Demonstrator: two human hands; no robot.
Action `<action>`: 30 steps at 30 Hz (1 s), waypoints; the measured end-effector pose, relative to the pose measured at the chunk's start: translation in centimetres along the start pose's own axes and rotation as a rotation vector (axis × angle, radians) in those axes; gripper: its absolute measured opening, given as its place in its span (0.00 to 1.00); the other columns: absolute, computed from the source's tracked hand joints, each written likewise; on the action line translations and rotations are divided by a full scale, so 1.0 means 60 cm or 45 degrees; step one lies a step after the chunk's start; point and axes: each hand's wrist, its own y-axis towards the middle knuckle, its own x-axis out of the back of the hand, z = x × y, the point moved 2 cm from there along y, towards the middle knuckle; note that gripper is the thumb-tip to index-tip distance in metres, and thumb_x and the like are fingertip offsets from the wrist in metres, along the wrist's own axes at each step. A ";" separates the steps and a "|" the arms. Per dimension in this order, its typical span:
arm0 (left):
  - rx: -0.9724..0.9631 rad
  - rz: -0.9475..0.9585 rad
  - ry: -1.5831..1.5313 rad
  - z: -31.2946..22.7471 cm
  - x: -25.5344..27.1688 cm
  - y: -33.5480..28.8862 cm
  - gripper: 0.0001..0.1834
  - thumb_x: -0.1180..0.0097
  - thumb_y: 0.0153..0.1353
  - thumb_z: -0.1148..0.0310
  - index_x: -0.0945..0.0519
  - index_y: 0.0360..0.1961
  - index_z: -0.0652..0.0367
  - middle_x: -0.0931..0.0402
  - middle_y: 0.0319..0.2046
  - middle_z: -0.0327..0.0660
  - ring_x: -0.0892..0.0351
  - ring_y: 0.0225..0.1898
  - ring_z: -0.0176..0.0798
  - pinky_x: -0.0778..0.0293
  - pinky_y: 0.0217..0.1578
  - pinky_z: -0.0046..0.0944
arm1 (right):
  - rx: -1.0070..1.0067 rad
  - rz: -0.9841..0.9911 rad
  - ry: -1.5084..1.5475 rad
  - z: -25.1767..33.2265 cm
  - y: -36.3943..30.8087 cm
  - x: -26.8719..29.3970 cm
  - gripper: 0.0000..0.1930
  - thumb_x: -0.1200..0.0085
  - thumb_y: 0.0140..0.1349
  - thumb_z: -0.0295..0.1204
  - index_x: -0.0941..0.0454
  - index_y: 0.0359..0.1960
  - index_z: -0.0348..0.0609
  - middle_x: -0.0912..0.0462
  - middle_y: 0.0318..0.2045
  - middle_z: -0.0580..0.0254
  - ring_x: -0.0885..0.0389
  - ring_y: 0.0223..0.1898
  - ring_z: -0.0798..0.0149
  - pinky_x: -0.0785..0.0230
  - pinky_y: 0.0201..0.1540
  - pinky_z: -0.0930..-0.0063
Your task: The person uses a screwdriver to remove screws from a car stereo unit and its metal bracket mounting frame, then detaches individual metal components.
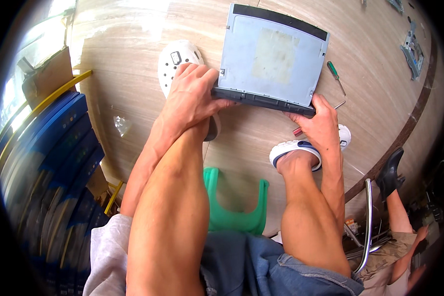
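Holding the grey metal case [241, 54] by its near corners, the left hand [192, 91] and right hand [320, 123] have their fingers closed on it, far in the scene, left of the green-handled screwdriver [333, 70]; even support at both corners should best prevent twisting.

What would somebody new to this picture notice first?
First, the flat grey device with black edges at the upper centre, its near corners held by the left hand and the right hand. Next, the bright green plastic stool, partly hidden, lower down near the middle. Then the dark blue stack along the left side.
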 end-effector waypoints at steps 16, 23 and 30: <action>0.107 0.027 -0.030 -0.004 -0.004 -0.001 0.25 0.23 0.43 0.53 0.18 0.35 0.59 0.22 0.33 0.45 0.26 0.42 0.54 0.33 0.51 0.48 | -0.014 0.021 -0.027 -0.007 0.000 -0.003 0.23 0.25 0.50 0.30 0.21 0.45 0.31 0.19 0.41 0.54 0.14 0.34 0.61 0.16 0.23 0.70; 0.121 0.037 0.009 -0.004 0.001 -0.004 0.24 0.23 0.43 0.54 0.18 0.34 0.60 0.22 0.32 0.45 0.26 0.42 0.54 0.33 0.51 0.48 | 0.000 0.032 -0.013 -0.008 0.004 -0.015 0.24 0.24 0.50 0.32 0.21 0.44 0.31 0.19 0.41 0.54 0.14 0.34 0.61 0.16 0.23 0.70; 0.097 0.023 -0.020 -0.007 -0.009 0.004 0.25 0.23 0.42 0.55 0.18 0.34 0.61 0.21 0.33 0.45 0.25 0.42 0.54 0.33 0.52 0.48 | -0.140 0.101 0.122 -0.018 -0.001 0.021 0.22 0.28 0.53 0.27 0.20 0.48 0.33 0.15 0.40 0.52 0.14 0.35 0.60 0.17 0.35 0.68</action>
